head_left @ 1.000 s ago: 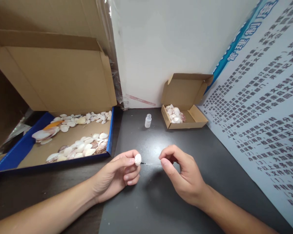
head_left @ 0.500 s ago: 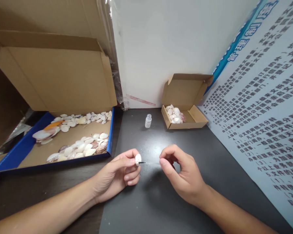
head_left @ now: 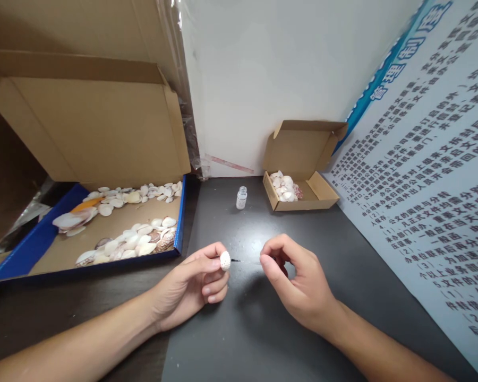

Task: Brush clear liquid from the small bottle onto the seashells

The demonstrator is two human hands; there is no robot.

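My left hand (head_left: 201, 276) pinches a small white shell (head_left: 225, 260) between thumb and forefinger, the other fingers curled below it. Just right of the shell is the dark tip of a thin brush (head_left: 236, 260). Its clear, hard-to-see handle runs to my right hand (head_left: 297, 281), where thumb and forefinger close on it. The dark tip is at the shell's right edge; whether they touch I cannot tell. A small clear glass bottle (head_left: 241, 198) with a label stands upright and uncapped on the dark table beyond my hands.
On the left, an open blue-edged box (head_left: 178, 223) holds white and brown shells and an orange piece. A small open cardboard box (head_left: 322, 201) with shells stands at the back right. A printed poster (head_left: 434, 212) slopes along the right, and a white panel (head_left: 282, 63) rises behind.
The shell has turned in my left fingers and shows more of its rounded face. The brush tip has shifted slightly up and right, from the shell's front to its edge.
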